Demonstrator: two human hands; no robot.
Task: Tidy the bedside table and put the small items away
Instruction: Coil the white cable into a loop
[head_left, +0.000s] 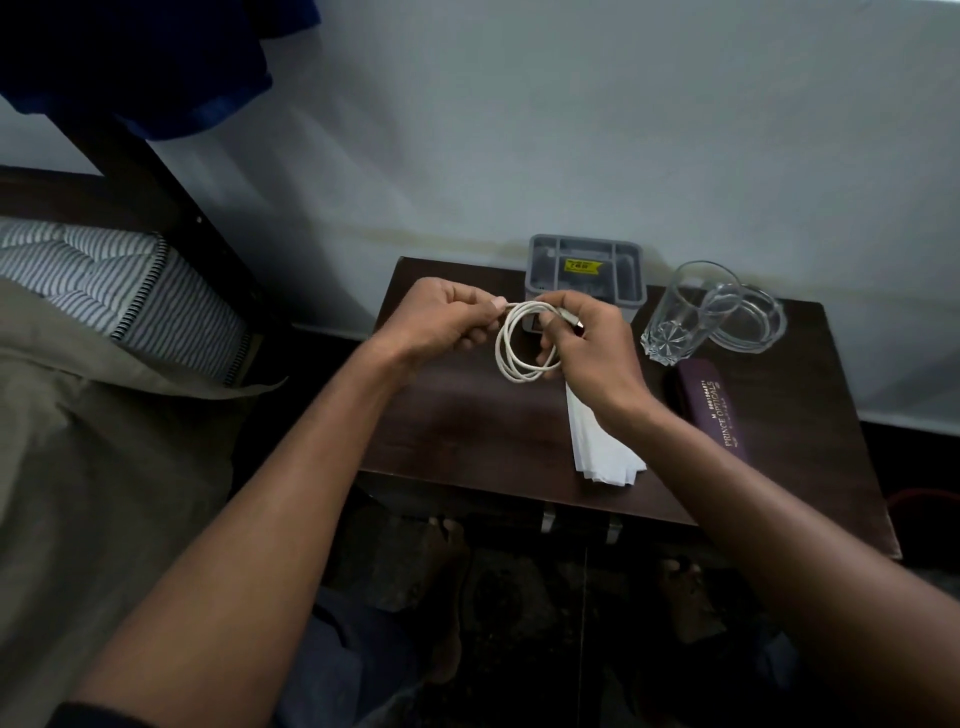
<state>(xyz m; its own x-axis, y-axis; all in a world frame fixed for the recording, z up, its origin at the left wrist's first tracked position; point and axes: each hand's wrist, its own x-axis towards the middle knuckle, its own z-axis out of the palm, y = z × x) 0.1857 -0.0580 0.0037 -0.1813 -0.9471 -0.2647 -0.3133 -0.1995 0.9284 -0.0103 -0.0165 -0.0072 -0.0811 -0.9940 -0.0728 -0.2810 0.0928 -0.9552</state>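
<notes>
hands (519, 332) coiling cable (524, 343), table (467, 426) front bare

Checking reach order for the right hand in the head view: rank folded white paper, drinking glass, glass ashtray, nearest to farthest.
1. Folded white paper: just under the right hand.
2. Drinking glass: to its right.
3. Glass ashtray: farther right, behind the glass.

We see a dim picture; the wall (571, 130) takes soft, pale light, while the floor (519, 597) below sinks into darkness. The glass (680, 317) shows faint glints. Lines bend toward the edges (wide-angle lens), and fine detail looks slightly soft.
</notes>
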